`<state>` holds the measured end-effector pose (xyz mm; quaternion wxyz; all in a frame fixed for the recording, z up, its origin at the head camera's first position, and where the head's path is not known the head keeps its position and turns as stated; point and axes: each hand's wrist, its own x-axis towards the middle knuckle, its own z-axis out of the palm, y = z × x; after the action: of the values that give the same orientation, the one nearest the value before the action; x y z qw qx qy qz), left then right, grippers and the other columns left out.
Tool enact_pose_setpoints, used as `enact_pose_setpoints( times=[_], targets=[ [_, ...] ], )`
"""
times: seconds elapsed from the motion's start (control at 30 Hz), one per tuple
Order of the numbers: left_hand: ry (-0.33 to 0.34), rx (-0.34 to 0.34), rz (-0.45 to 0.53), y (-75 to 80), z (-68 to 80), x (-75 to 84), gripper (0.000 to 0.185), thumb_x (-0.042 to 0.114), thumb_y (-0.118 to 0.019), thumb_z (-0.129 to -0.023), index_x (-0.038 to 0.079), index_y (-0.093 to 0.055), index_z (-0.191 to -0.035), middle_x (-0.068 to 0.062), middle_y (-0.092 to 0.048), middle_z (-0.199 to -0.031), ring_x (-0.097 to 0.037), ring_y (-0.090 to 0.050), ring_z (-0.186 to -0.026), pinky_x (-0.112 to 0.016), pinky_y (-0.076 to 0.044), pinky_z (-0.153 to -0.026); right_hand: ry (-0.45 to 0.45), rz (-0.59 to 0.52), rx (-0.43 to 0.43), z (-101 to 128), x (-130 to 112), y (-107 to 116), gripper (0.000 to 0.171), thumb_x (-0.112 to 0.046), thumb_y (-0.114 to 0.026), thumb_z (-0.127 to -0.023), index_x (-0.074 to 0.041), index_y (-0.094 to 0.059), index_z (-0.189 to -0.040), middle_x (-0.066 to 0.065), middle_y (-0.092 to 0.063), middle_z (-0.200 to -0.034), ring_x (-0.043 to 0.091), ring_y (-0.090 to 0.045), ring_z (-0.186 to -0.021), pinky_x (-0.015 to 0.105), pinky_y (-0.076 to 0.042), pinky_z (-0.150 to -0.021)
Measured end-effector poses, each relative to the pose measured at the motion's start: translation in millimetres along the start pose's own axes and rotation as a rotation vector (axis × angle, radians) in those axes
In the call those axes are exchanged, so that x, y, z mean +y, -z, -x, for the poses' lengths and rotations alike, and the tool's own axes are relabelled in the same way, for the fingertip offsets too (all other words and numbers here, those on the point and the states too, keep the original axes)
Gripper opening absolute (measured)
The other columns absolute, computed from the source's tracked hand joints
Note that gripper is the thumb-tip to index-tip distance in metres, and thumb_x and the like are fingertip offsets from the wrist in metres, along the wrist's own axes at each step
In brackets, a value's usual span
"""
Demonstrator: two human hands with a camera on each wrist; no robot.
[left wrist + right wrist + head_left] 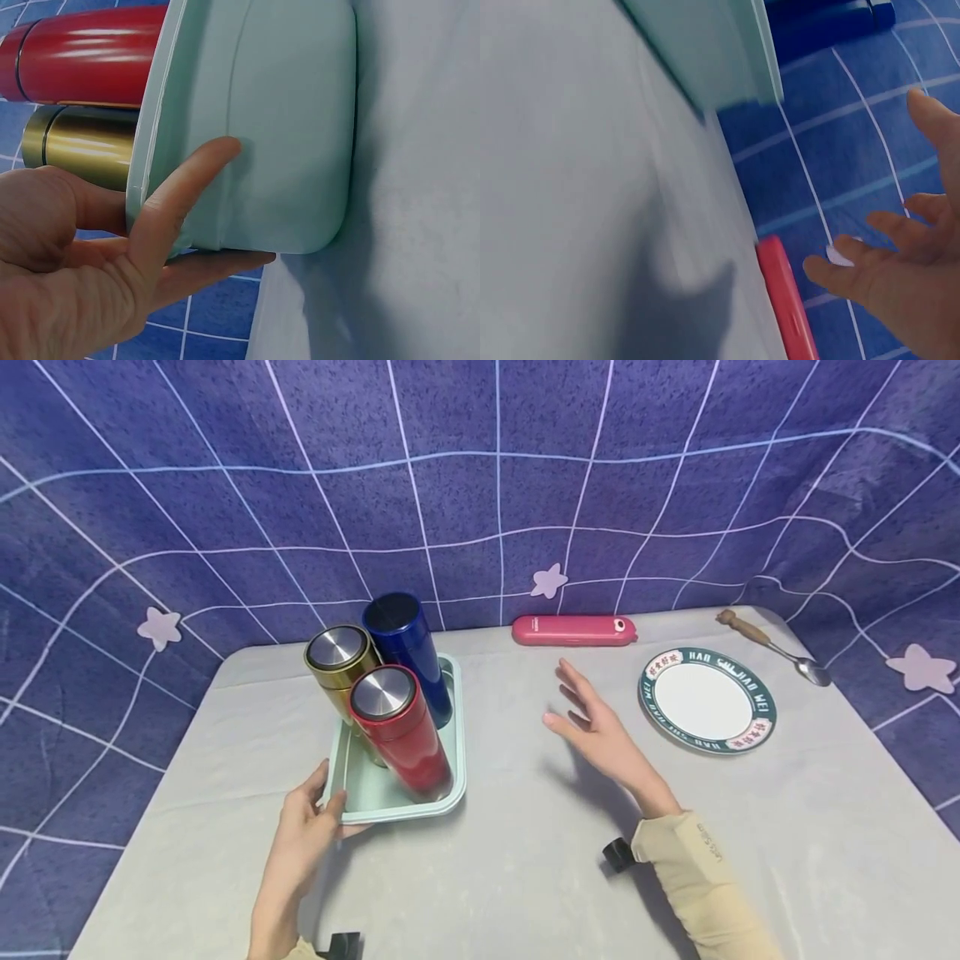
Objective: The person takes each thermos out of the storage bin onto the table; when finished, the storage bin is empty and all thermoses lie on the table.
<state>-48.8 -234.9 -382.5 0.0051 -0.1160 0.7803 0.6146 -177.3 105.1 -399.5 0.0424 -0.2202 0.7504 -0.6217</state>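
Left hand (pixel 303 835) is gripping the mint tray (pixel 457 760) at its near rim; right hand (pixel 596 731) is hovering released. Three upright flasks (pixel 397 735) are making it top-heavy; both rims advisable.

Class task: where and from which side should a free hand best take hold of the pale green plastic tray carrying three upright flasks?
Probably the pale green plastic tray by its bare right rim, approached from the right: the left hand already grips the near-left corner.

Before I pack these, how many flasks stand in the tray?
3, all in the tray: gold flask back left, blue flask back right, red flask in front. None seems hidden.
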Motion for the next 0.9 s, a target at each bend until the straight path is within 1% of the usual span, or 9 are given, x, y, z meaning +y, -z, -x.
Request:
enact_pose_setpoints(
  times=[0.13,0.27,0.37,0.53,0.73,0.77,0.83,0.9],
  targets=[
    [-0.002,-0.004,0.001,0.3,-0.2,-1.0,0.058,-0.004,-0.034,-0.097,-0.008,-0.004,-0.147,-0.036,-0.015,-0.146,-0.051,-0.047,-0.114,-0.031,-0.059,-0.078,0.018,-0.077,-0.054,-2.9,-6.6,-16.3,0.078,-0.008,-0.065,-0.089,-0.017,-0.018,-0.152,0.011,-0.024,-0.153,0.03,-0.029,-0.136,0.053,-0.029,-0.112],
    [0.003,-0.003,0.025,0.1,-0.8,-1.5,0.057,-0.003,-0.033,-0.098,-0.008,-0.004,-0.147,-0.036,-0.015,-0.146,-0.051,-0.047,-0.114,-0.032,-0.059,-0.078,0.04,-0.113,-0.089,-5.7,-11.9,-30.0,0.082,-0.007,-0.068,-0.086,-0.018,-0.02,-0.151,0.007,-0.027,-0.152,0.025,-0.031,-0.135,0.046,-0.032,-0.112],
    [0.007,0.003,0.039,-0.3,-1.1,-1.3,0.057,-0.003,-0.034,-0.098,-0.008,-0.006,-0.147,-0.036,-0.018,-0.145,-0.051,-0.047,-0.113,-0.032,-0.059,-0.078,0.057,-0.115,-0.103,-8.0,-15.1,-38.8,0.084,-0.007,-0.071,-0.084,-0.018,-0.021,-0.151,0.004,-0.029,-0.151,0.021,-0.032,-0.135,0.04,-0.034,-0.112],
    [0.009,0.002,0.047,-1.1,-1.3,-0.6,0.056,-0.003,-0.033,-0.098,-0.007,-0.007,-0.147,-0.036,-0.018,-0.145,-0.052,-0.046,-0.114,-0.033,-0.059,-0.078,0.066,-0.118,-0.122,-11.1,-20.5,-52.1,0.087,-0.003,-0.073,-0.081,-0.02,-0.024,-0.15,0.001,-0.032,-0.15,0.016,-0.033,-0.135,0.037,-0.035,-0.112],
    [0.026,-0.004,0.068,-2.5,-2.3,-1.3,0.055,-0.004,-0.032,-0.098,-0.007,-0.008,-0.148,-0.035,-0.019,-0.145,-0.052,-0.046,-0.114,-0.034,-0.06,-0.077,0.095,-0.126,-0.138,-13.3,-32.1,-66.8,0.089,0.002,-0.074,-0.077,-0.012,-0.025,-0.15,0.009,-0.034,-0.149,0.022,-0.034,-0.135,0.039,-0.035,-0.111],
    [0.028,-0.009,0.079,-2.6,-2.5,-1.6,0.055,-0.004,-0.031,-0.098,-0.007,-0.007,-0.148,-0.034,-0.017,-0.146,-0.051,-0.045,-0.115,-0.035,-0.059,-0.078,0.103,-0.124,-0.142,-14.1,-33.3,-69.4,0.089,0.002,-0.075,-0.077,-0.011,-0.025,-0.15,0.01,-0.034,-0.149,0.023,-0.034,-0.134,0.039,-0.036,-0.111],
    [0.031,-0.012,0.075,-2.2,-2.9,-2.2,0.055,-0.004,-0.031,-0.098,-0.006,-0.006,-0.148,-0.033,-0.015,-0.147,-0.051,-0.044,-0.115,-0.034,-0.059,-0.078,0.118,-0.124,-0.151,-16.4,-33.8,-75.1,0.09,0.0,-0.076,-0.077,-0.012,-0.025,-0.15,0.009,-0.034,-0.149,0.023,-0.035,-0.134,0.038,-0.037,-0.111],
    [0.026,-0.013,0.072,-2.0,-3.5,-2.6,0.055,-0.004,-0.031,-0.098,-0.006,-0.007,-0.148,-0.033,-0.015,-0.147,-0.051,-0.044,-0.115,-0.034,-0.059,-0.078,0.127,-0.119,-0.16,-18.8,-34.0,-80.7,0.09,-0.004,-0.077,-0.076,-0.016,-0.026,-0.15,0.006,-0.035,-0.149,0.021,-0.038,-0.132,0.035,-0.038,-0.11]
  ],
)
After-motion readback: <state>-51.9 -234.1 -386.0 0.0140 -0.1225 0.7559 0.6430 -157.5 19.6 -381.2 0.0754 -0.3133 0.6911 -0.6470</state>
